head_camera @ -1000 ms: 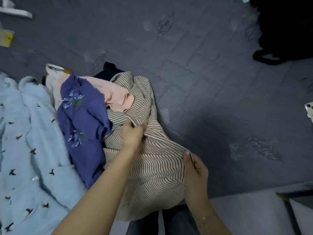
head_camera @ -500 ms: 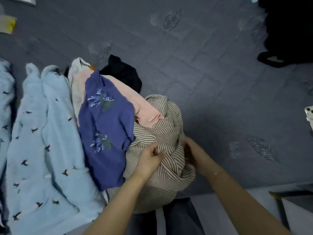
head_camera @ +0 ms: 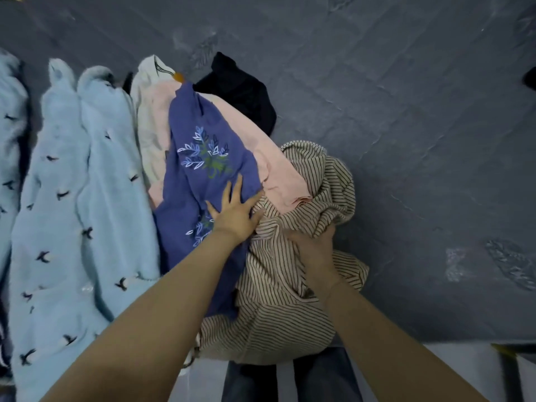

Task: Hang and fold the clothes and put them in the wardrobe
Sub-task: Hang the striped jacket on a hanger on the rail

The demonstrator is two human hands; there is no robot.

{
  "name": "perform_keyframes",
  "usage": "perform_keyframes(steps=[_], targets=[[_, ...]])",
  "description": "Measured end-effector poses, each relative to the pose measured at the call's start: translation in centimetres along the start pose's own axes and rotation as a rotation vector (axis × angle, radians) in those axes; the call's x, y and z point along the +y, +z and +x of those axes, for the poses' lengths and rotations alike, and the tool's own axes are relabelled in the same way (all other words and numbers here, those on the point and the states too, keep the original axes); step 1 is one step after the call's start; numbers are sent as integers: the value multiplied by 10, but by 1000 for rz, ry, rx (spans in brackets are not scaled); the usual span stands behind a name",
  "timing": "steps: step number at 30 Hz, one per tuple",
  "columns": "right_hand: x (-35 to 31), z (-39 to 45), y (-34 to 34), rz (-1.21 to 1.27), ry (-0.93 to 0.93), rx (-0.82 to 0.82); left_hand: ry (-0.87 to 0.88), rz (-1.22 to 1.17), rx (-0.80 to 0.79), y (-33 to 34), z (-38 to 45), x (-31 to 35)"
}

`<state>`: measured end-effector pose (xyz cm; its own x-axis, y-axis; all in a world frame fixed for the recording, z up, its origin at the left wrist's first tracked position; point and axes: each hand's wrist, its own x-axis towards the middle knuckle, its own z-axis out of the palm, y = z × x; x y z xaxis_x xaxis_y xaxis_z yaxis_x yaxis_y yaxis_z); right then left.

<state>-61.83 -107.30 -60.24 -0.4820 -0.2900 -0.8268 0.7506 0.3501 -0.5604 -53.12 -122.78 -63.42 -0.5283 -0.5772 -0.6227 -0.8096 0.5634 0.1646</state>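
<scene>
A beige garment with thin black stripes point(head_camera: 278, 309) lies bunched at the near edge of a dark grey bed point(head_camera: 406, 140). My right hand point(head_camera: 314, 250) grips a fold of it, fingers buried in the fabric. My left hand point(head_camera: 235, 211) lies flat with spread fingers on a blue-violet top with embroidered leaves point(head_camera: 200, 175), its thumb at the striped cloth's edge. Beneath the blue top lie a pink garment point(head_camera: 278, 172), a white one point(head_camera: 148, 111) and a black one point(head_camera: 240, 91).
A fluffy light blue coat with small dark bird marks point(head_camera: 72, 213) spreads over the left side of the bed. My legs in dark trousers point(head_camera: 290, 381) stand against the bed's near edge. The right half of the bed shows only the grey cover.
The striped garment has been gathered from a flat spread into a bundle. My left hand let go of it and moved onto the blue top. My right hand reached deeper into the folds.
</scene>
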Motion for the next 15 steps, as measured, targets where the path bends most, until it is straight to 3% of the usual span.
perform_keyframes(steps=[5, 7, 9, 11, 15], targets=[[-24, -21, -44, 377, 329, -87, -94, 169, 141, -10, 8, -57], [-34, -36, -59, 468, 332, -73, -82, 151, 132, -25, 5, -80], [-47, -53, -66, 504, 271, -82, 36, 18, 124, -43, -2, -88], [-64, -74, -64, 491, 206, -160, 130, -258, 151, -66, -19, -77], [-104, -123, -44, 324, 67, -252, 377, -591, 152, -108, -79, -26]])
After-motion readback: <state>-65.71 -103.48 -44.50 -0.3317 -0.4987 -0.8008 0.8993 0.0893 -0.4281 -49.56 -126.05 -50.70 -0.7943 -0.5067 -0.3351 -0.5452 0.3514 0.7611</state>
